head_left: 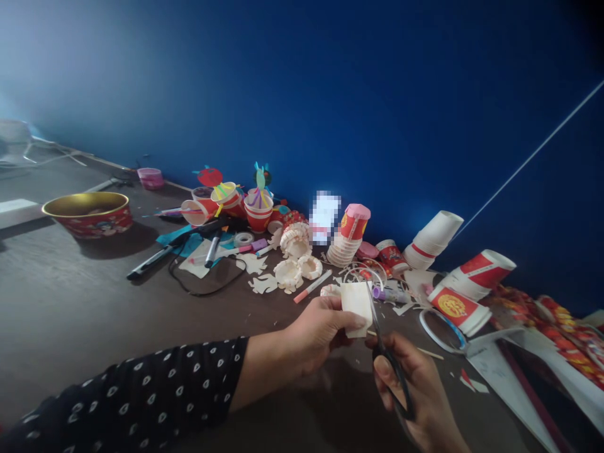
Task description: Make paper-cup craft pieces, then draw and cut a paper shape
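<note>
A pale cream piece of paper point(356, 305) is pinched in my left hand point(318, 330), thumb across its lower part. My right hand point(413, 377) grips a pair of dark-handled scissors point(392, 358), with fingers through the handles. Its blades run up along the right edge of the paper; whether they are cutting I cannot tell. Just beyond the hands lie a purple marker point(391, 294), an orange-and-white marker point(313, 286) and white cut scraps. Part of my left fingers is hidden behind the paper.
Red-and-white paper cups point(352, 233) stand stacked by the blue wall, others lying tipped at right. A red tin bowl point(89, 217) stands at left. Decorated cups point(258, 207), pens and a tape roll point(244, 239) crowd the middle. A dark phone-like object point(547, 384) lies at lower right.
</note>
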The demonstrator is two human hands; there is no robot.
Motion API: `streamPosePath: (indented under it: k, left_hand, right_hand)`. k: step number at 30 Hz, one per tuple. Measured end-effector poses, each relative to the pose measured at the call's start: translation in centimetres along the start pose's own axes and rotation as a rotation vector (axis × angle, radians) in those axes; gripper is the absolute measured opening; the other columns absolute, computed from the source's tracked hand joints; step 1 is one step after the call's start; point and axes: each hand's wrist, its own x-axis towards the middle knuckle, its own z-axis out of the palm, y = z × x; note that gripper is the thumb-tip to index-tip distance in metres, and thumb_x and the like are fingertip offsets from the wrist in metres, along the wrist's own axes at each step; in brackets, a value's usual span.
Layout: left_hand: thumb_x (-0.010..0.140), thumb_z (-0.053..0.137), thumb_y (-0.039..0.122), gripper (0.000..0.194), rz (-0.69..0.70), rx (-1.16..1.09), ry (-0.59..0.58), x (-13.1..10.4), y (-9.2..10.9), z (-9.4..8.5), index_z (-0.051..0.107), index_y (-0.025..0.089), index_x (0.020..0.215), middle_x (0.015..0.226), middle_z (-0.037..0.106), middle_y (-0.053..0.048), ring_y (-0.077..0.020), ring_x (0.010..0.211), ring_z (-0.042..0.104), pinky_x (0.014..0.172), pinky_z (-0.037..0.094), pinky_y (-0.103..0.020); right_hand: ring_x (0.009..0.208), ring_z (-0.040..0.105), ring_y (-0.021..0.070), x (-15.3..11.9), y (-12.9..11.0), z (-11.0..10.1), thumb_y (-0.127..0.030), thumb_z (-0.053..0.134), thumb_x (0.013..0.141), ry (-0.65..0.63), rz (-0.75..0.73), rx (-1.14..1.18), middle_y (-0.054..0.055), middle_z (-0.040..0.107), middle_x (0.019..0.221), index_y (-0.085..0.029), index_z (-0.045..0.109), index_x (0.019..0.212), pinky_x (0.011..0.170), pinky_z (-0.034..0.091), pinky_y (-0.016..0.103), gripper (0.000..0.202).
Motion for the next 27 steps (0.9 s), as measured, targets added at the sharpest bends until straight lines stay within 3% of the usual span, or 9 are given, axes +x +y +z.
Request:
streamPosePath:
  k: [17,27]
  left_hand:
    - [0.049,0.067,0.015,0.018,0.041,-0.026,-0.062,0.02,-0.19,0.14,0.063,0.01,0.065,0.061,0.058,-0.003,-0.0097,0.054,0.05,0.052,0.03,-0.022]
    - [0.051,0.067,0.01,0.011,0.05,-0.021,-0.031,0.0,0.08,0.16,0.061,0.01,0.061,0.054,0.055,0.0,-0.0059,0.047,0.041,0.048,0.026,-0.02]
  right_hand:
    - [0.037,0.033,0.0044,0.37,0.75,-0.64,-0.055,0.071,0.063,-0.047,0.0,0.01,-0.007,0.043,0.048,-0.016,0.058,0.083,0.034,0.027,0.016,0.046]
    - [0.037,0.029,0.0036,0.17,0.34,-0.61,-0.058,0.068,0.064,-0.022,0.002,-0.042,-0.008,0.039,0.047,-0.015,0.058,0.081,0.034,0.023,0.016,0.047]
